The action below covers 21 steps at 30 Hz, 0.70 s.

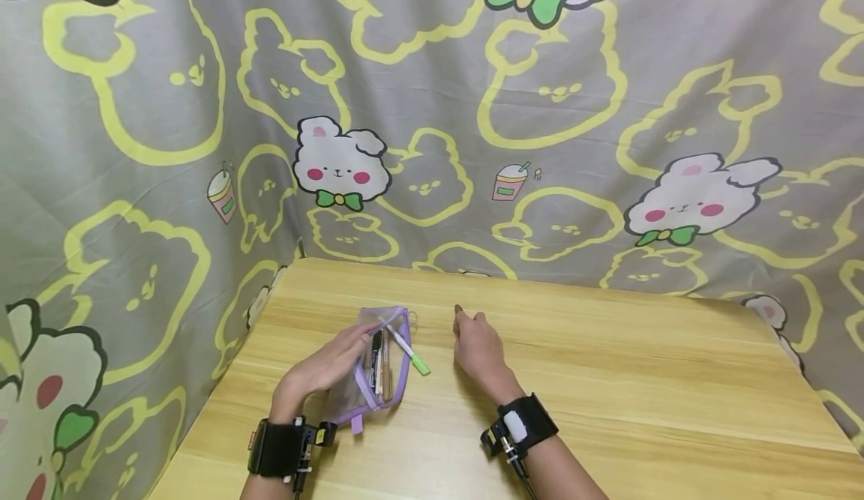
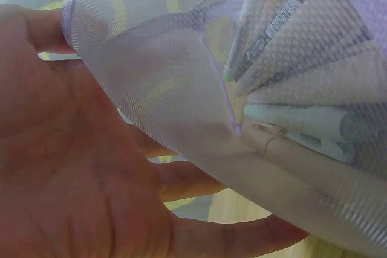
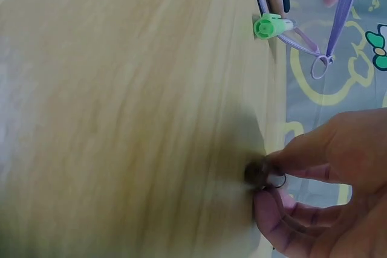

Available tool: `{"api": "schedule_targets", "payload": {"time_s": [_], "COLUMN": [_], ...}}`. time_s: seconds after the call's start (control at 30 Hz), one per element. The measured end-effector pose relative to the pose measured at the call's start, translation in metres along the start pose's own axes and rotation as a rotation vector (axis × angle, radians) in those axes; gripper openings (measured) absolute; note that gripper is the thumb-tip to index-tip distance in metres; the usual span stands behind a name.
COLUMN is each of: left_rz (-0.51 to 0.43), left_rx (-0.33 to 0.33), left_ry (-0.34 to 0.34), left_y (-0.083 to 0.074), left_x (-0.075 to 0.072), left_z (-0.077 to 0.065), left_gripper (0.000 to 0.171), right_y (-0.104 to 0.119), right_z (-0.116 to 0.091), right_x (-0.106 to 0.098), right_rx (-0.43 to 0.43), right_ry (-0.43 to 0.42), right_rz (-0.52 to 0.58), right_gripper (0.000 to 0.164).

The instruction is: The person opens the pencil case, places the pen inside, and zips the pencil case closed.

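Observation:
My left hand [image 1: 331, 365] lies along a see-through mesh pencil pouch [image 1: 346, 393] with purple trim, its straight fingers touching the pouch's side and rim. Several pens [image 1: 378, 365] are inside the unzipped pouch and show through the mesh in the left wrist view. A white marker [image 1: 405, 344] with a green end leans over the pouch's rim, the green end [image 3: 271, 26] outside. To the right of the pouch, my right hand [image 1: 481, 350] pinches a small dark, round-ended thing [image 3: 257, 174] with a thin metal loop beside it; the fingers hide the rest.
The wood-grain table [image 1: 607, 380] runs back to a grey curtain [image 1: 439, 95] with yellow outlines and white rabbit prints. Curtain also closes in the left side. A small ring [image 3: 320, 66] hangs at the pouch's far corner. Each wrist wears a black band [image 1: 529, 419] with a camera.

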<state>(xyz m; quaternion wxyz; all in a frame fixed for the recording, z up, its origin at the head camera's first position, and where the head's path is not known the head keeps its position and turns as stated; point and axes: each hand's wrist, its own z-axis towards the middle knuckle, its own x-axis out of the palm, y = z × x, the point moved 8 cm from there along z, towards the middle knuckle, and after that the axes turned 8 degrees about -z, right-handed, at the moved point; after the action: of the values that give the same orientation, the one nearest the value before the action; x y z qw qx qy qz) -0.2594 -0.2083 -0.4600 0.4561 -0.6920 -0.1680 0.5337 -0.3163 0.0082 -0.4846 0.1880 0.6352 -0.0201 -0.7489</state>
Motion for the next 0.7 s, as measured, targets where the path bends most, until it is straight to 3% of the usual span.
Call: {"api": "schedule_targets", "payload": {"time_s": [0.23, 0.47, 0.7], "left_rz": [-0.002, -0.010, -0.021], "left_rx": [0.001, -0.005, 0.022], "left_ry": [0.000, 0.005, -0.007], "left_y": [0.000, 0.000, -0.001], "left_x": [0.000, 0.000, -0.002], "left_z": [0.000, -0.001, 0.000], "left_gripper": [0.047, 0.047, 0.047], "right_y": [-0.006, -0.016, -0.009], "right_z": [-0.006, -0.014, -0.018], "right_x": [-0.011, -0.009, -0.014], "right_rx": [-0.004, 0.074, 0.042], "right_ry": [-0.018, 0.061, 0.081], "right_rz": [0.103, 0.266, 0.371], "right_gripper": [0.025, 0.029, 0.030]}}
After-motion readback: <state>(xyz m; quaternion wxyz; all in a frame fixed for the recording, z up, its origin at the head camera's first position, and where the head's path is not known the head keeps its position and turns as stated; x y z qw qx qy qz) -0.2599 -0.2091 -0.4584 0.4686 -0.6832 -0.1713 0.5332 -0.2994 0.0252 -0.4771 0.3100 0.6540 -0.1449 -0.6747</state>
